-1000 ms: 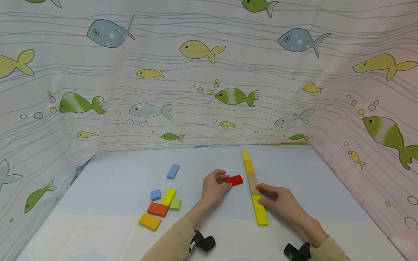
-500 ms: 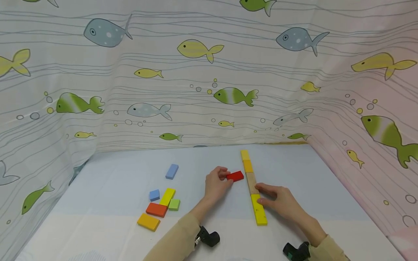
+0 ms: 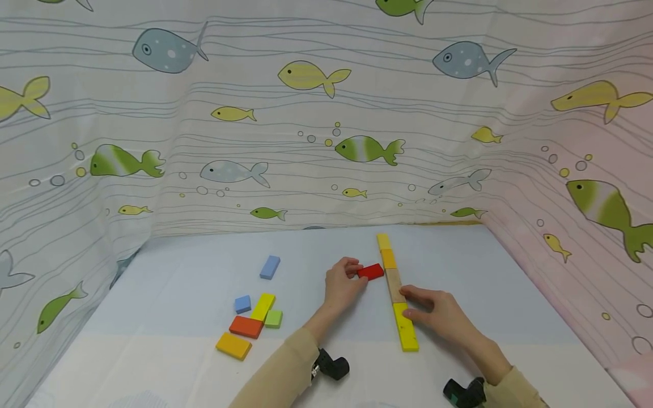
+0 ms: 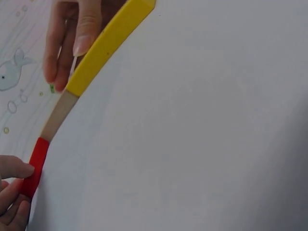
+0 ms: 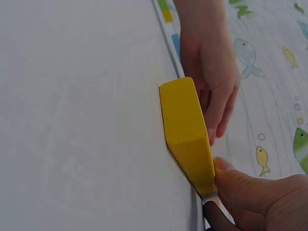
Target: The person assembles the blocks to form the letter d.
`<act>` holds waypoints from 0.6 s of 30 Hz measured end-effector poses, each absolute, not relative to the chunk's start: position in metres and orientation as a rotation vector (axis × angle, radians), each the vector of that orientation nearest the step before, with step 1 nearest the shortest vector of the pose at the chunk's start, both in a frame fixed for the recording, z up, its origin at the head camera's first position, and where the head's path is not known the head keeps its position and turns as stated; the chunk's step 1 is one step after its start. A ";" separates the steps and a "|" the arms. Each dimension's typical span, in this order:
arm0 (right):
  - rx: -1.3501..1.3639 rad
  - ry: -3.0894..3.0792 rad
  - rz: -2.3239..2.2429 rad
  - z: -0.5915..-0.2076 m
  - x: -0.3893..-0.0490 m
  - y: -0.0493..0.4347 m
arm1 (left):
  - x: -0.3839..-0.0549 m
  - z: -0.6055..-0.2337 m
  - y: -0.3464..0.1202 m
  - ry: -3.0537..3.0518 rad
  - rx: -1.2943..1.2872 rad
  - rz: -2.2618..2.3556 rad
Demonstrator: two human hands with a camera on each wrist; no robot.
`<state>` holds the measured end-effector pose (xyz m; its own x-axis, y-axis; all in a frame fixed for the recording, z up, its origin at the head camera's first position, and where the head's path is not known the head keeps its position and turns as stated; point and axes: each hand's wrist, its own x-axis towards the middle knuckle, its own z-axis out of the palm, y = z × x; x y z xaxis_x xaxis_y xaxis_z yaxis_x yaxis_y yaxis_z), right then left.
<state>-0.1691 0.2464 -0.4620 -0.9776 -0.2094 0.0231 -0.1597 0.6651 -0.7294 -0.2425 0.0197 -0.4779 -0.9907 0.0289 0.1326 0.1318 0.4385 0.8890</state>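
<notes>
Left hand of mine (image 3: 344,286) pinches the red block (image 3: 370,272) between thumb and fingers, its right end just beside the left edge of a row of blocks (image 3: 394,293), by the plain wood block (image 3: 393,281); I cannot tell whether they touch. With my right hand (image 3: 444,314), thumb and forefinger parted, I touch the row's right edge, thumb at its nearer yellow part (image 3: 406,334), forefinger at the wood. Well off to the left lie six loose blocks, including a green block (image 3: 273,319)
</notes>
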 end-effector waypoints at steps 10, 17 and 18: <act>-0.305 2.812 -1.221 -0.461 -0.168 0.246 | -0.243 -0.476 0.022 -2.571 -0.160 -1.638; -0.302 2.813 -1.222 -0.460 -0.167 0.245 | -0.243 -0.475 0.023 -2.577 -0.159 -1.628; -0.308 2.812 -1.221 -0.460 -0.167 0.245 | -0.243 -0.475 0.023 -2.576 -0.162 -1.625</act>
